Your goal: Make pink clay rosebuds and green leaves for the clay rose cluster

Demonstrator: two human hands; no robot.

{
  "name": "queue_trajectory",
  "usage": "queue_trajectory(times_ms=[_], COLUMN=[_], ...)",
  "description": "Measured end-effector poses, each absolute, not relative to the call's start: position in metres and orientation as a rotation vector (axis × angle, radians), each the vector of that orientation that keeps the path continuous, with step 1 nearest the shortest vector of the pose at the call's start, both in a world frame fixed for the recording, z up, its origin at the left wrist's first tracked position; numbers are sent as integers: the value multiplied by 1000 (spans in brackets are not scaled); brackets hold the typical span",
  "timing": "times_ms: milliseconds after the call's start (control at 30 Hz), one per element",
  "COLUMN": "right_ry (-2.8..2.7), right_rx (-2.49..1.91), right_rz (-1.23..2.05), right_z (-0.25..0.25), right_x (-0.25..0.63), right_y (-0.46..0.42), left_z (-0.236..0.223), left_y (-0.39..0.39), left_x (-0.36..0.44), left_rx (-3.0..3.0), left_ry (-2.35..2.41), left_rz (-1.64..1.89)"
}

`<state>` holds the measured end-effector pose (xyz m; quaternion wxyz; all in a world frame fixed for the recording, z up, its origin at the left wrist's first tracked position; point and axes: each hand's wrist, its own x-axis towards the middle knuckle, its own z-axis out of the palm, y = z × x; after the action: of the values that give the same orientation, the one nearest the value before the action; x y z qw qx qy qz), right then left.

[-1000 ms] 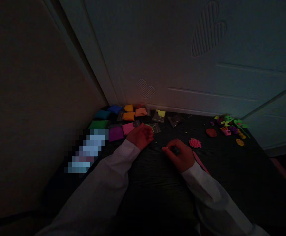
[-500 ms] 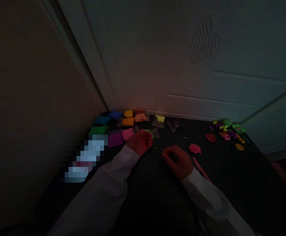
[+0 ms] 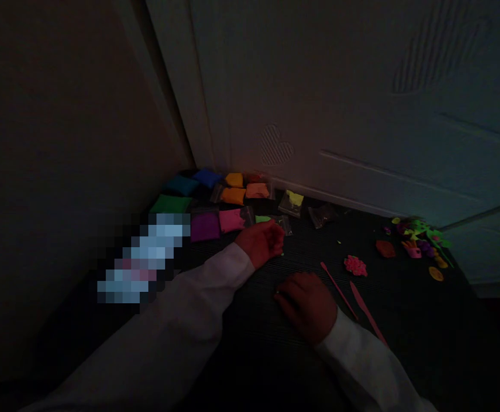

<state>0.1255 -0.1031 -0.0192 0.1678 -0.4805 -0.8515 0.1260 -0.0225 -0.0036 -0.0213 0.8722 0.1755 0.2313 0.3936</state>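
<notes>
My left hand (image 3: 262,245) is just in front of an opened bag of light green clay (image 3: 263,219). Its fingers curl inward, and whatever they hold, if anything, is hidden. A tiny green bit (image 3: 282,253) shows just below the fingertips. Nearer to me, my right hand (image 3: 307,306) rests low over the dark table, thumb and forefinger pinched together. A pale speck shows at its fingertips, too small to name. Right of that hand lie a thin pink modelling tool (image 3: 339,290), a pink clay knife (image 3: 367,312) and a bumpy pink clay piece (image 3: 355,265).
Bags of coloured clay, including purple (image 3: 205,225), pink (image 3: 231,220) and green (image 3: 171,203), line the back left. A bright blurred-out panel (image 3: 150,257) lies at the left. Small clay figures (image 3: 417,237) and a reddish-brown piece (image 3: 385,248) sit far right. A white panel (image 3: 241,86) rises behind.
My view has swung, shifting the scene. My right hand has drawn back toward me, and the thin pink tool now shows beside it. My left hand stays by the green clay bag, fingers curled.
</notes>
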Motion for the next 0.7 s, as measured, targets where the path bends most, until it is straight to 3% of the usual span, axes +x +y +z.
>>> queue_trajectory(times_ms=[700], right_ry=[-2581], right_rx=[-1345], right_rz=[251], right_z=[-13], right_x=[137], right_y=[-120], left_z=[-17], left_y=[-2], left_x=[-25], left_rx=[363], left_ry=[490], left_rz=[857])
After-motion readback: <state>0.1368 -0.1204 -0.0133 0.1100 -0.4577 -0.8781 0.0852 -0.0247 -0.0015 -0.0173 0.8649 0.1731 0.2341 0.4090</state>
